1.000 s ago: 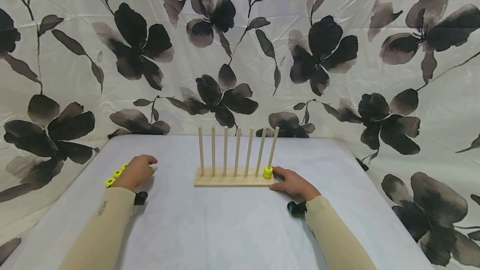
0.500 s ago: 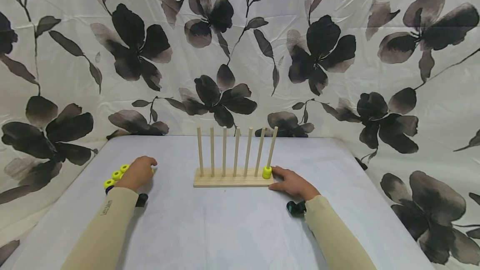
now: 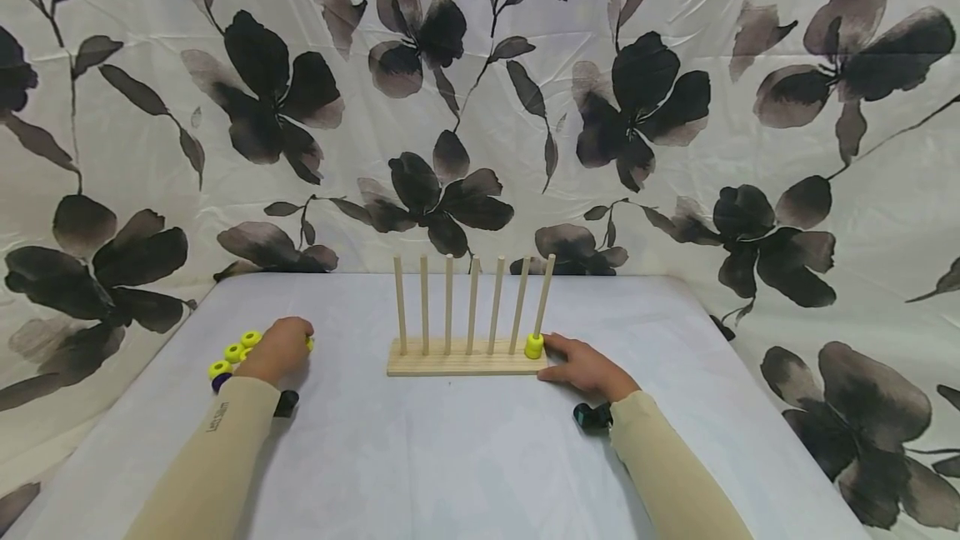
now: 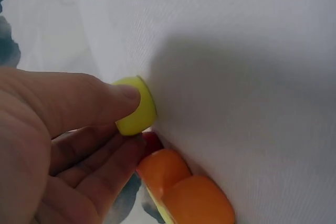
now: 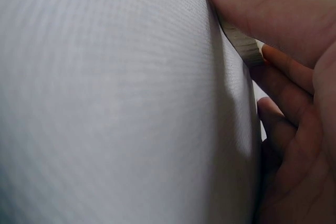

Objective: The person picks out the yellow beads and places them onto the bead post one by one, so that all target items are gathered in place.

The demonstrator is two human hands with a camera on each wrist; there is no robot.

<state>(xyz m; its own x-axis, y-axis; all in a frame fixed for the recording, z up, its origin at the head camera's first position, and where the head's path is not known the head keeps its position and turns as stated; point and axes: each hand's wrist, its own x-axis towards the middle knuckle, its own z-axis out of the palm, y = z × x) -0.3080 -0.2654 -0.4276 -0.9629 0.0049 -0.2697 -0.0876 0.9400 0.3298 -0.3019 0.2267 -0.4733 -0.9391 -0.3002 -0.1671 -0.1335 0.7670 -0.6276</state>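
Note:
On the table, a wooden peg stand (image 3: 465,367) carries a row of upright pegs. Yellow beads (image 3: 534,346) sit low on its rightmost peg. My left hand (image 3: 273,352) pinches a yellow bead (image 4: 139,120) between thumb and fingers, just over the table at the left. Orange beads (image 4: 202,203) and a red bead (image 4: 151,144) lie close under those fingers in the left wrist view. At the stand's right end, my right hand (image 3: 588,367) holds the base (image 5: 242,45), thumb on the front edge and fingers behind. Some beads are hidden by the left hand.
More yellow beads (image 3: 233,352) and a purple bead (image 3: 221,382) lie beside the left wrist, near the table's left edge. A floral cloth (image 3: 450,107) hangs behind the white table (image 3: 450,457). Dark wrist cameras (image 3: 592,417) are strapped to both wrists.
The fingers of my left hand have closed on a yellow bead, and the hand has shifted slightly, showing more beads beside it. The right hand has stayed on the stand.

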